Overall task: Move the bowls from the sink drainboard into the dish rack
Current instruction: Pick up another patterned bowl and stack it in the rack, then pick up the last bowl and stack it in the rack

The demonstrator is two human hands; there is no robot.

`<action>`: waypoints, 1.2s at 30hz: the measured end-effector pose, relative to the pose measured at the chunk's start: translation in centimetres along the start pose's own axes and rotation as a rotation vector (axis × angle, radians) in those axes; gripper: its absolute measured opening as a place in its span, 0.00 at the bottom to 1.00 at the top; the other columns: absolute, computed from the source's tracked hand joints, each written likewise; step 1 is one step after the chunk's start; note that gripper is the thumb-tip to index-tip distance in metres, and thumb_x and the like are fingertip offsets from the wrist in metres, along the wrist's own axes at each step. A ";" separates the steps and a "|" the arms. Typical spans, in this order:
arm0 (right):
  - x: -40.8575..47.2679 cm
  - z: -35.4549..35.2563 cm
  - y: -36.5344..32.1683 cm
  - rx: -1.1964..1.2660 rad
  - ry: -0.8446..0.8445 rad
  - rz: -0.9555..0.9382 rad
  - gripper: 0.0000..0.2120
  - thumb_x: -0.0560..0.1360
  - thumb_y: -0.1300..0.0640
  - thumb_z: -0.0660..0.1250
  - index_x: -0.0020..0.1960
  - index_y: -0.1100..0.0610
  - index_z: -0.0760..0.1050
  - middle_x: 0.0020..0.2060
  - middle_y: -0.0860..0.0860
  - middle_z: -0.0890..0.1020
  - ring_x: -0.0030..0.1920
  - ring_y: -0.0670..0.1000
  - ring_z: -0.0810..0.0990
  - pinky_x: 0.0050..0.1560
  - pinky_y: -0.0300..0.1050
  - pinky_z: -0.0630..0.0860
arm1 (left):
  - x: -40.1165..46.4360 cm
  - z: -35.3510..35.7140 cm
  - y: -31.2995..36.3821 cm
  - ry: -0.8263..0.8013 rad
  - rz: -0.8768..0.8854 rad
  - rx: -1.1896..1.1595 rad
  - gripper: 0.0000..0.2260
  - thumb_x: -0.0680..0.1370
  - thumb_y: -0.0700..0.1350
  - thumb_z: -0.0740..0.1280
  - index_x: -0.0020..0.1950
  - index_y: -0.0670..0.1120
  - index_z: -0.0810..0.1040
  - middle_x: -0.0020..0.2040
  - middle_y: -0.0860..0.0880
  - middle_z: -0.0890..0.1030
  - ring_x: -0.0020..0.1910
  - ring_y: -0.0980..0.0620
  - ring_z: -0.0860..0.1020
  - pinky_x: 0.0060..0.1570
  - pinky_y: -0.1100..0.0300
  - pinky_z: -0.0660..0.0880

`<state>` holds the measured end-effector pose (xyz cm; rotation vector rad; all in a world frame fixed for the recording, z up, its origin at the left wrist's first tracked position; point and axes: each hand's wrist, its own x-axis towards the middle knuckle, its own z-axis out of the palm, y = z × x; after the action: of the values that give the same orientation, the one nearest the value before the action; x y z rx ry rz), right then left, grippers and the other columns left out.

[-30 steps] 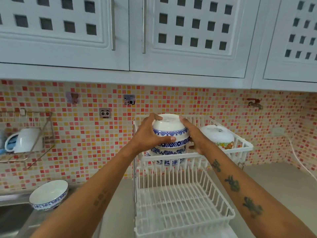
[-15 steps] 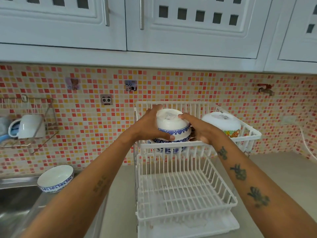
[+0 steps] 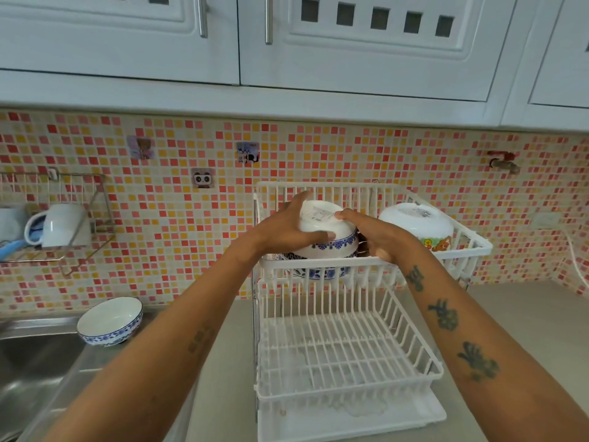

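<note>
Two bare forearms reached forward over the grey tabletop (image 3: pixel 526 314), the right one marked with dark tattoos; beneath them stood the white dish rack (image 3: pixel 347 355), its lower tier bare; off to the left a blue-and-white bowl (image 3: pixel 110 321) sat upright on the steel drainboard (image 3: pixel 95 362) at the sink's edge, well apart from the rack; higher up, the left hand (image 3: pixel 288 229) was spread around the near left side of an upturned blue-patterned bowl (image 3: pixel 330 232), thumb laid across its front; the right hand (image 3: pixel 374 236) curled loosely at that bowl's right side, one fingertip touching its base; the bowl rested upside down on another patterned bowl (image 3: pixel 318 272) in the upper tier; just to the right lay an inverted white bowl with cartoon figures (image 3: pixel 417 223); behind, a mosaic wall (image 3: pixel 318 154) and a wire shelf holding a mug (image 3: pixel 60 224).
</note>
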<state>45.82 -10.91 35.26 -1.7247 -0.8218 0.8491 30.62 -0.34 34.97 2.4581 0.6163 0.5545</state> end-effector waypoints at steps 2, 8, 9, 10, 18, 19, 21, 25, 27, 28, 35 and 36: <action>0.0 0.0 0.1 0.001 -0.003 0.000 0.18 0.76 0.45 0.62 0.61 0.54 0.70 0.46 0.53 0.80 0.45 0.54 0.78 0.54 0.50 0.77 | 0.2 0.0 0.2 0.020 -0.036 -0.082 0.38 0.77 0.60 0.64 0.79 0.53 0.46 0.80 0.49 0.55 0.75 0.45 0.62 0.69 0.51 0.66; -0.3 0.1 0.0 0.044 0.043 0.001 0.17 0.76 0.46 0.64 0.60 0.55 0.70 0.45 0.54 0.79 0.42 0.53 0.78 0.45 0.47 0.77 | 0.3 0.7 0.4 0.068 -0.087 0.118 0.31 0.81 0.62 0.52 0.79 0.50 0.49 0.78 0.43 0.59 0.71 0.40 0.69 0.66 0.47 0.68; -0.4 0.1 0.0 0.057 0.063 0.000 0.19 0.75 0.46 0.65 0.61 0.56 0.71 0.46 0.55 0.79 0.43 0.54 0.79 0.45 0.48 0.77 | 0.3 0.8 0.3 0.082 -0.077 0.125 0.31 0.81 0.62 0.51 0.79 0.49 0.49 0.78 0.43 0.58 0.71 0.40 0.67 0.67 0.47 0.67; -0.2 0.1 0.1 0.069 0.099 -0.008 0.22 0.74 0.46 0.67 0.62 0.57 0.72 0.49 0.55 0.80 0.45 0.55 0.79 0.47 0.49 0.78 | 0.2 0.9 0.1 0.098 -0.063 0.141 0.31 0.81 0.62 0.50 0.80 0.49 0.50 0.78 0.43 0.58 0.73 0.40 0.65 0.69 0.46 0.66; -0.8 1.2 0.4 -0.162 0.481 -0.433 0.23 0.75 0.45 0.63 0.66 0.55 0.72 0.68 0.53 0.74 0.66 0.53 0.73 0.65 0.51 0.70 | -1.7 0.1 -0.3 0.334 0.109 -0.012 0.25 0.83 0.57 0.52 0.76 0.44 0.60 0.76 0.44 0.62 0.76 0.46 0.59 0.74 0.49 0.60; -1.1 1.7 0.1 -0.197 0.516 -0.487 0.23 0.76 0.46 0.63 0.67 0.54 0.71 0.69 0.52 0.72 0.67 0.53 0.72 0.64 0.48 0.68 | -2.1 -0.1 -0.3 0.369 0.116 -0.062 0.24 0.83 0.56 0.53 0.75 0.44 0.62 0.75 0.45 0.64 0.74 0.47 0.62 0.73 0.52 0.62; -1.6 3.0 -0.7 -0.227 0.561 -0.575 0.21 0.77 0.48 0.63 0.67 0.54 0.71 0.69 0.53 0.71 0.67 0.53 0.71 0.60 0.43 0.65 | -3.0 -0.7 -0.7 0.392 0.121 -0.151 0.23 0.83 0.55 0.53 0.74 0.45 0.65 0.73 0.46 0.66 0.71 0.49 0.65 0.69 0.56 0.64; -2.6 7.1 -3.6 -0.220 0.556 -0.728 0.19 0.77 0.49 0.64 0.65 0.55 0.73 0.66 0.53 0.72 0.64 0.50 0.72 0.58 0.41 0.65 | -4.8 -2.1 -3.6 0.398 0.097 -0.190 0.23 0.83 0.55 0.53 0.74 0.45 0.65 0.74 0.47 0.65 0.73 0.50 0.64 0.70 0.58 0.62; -2.8 10.1 -5.1 -0.206 0.504 -0.779 0.17 0.77 0.49 0.64 0.64 0.54 0.73 0.65 0.52 0.72 0.62 0.47 0.71 0.58 0.40 0.65 | -5.9 -3.3 -5.6 0.402 0.054 -0.211 0.24 0.83 0.57 0.52 0.74 0.47 0.64 0.74 0.48 0.65 0.72 0.51 0.66 0.69 0.57 0.64; -2.7 11.7 -5.7 -0.194 0.471 -0.806 0.16 0.77 0.50 0.64 0.63 0.53 0.74 0.65 0.51 0.72 0.62 0.47 0.71 0.58 0.39 0.65 | -6.5 -3.9 -7.0 0.402 0.028 -0.222 0.24 0.82 0.58 0.52 0.74 0.47 0.64 0.74 0.49 0.65 0.71 0.51 0.67 0.68 0.57 0.65; -0.4 25.5 -7.0 -0.147 0.194 -0.823 0.16 0.77 0.50 0.64 0.63 0.52 0.73 0.64 0.48 0.72 0.60 0.44 0.71 0.60 0.41 0.67 | -12.7 -9.9 -15.5 0.438 -0.202 -0.323 0.19 0.84 0.54 0.48 0.68 0.47 0.68 0.64 0.51 0.73 0.60 0.57 0.71 0.57 0.71 0.68; 0.3 27.5 -6.7 -0.153 0.151 -0.794 0.17 0.77 0.50 0.64 0.64 0.52 0.73 0.65 0.48 0.71 0.61 0.44 0.70 0.60 0.40 0.67 | -13.6 -10.6 -16.9 0.441 -0.240 -0.345 0.19 0.84 0.54 0.48 0.70 0.47 0.67 0.65 0.52 0.73 0.62 0.57 0.71 0.57 0.72 0.66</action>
<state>21.93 4.23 34.74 -1.3770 -1.3549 0.1196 9.09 9.36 29.75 1.9155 0.8898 1.0212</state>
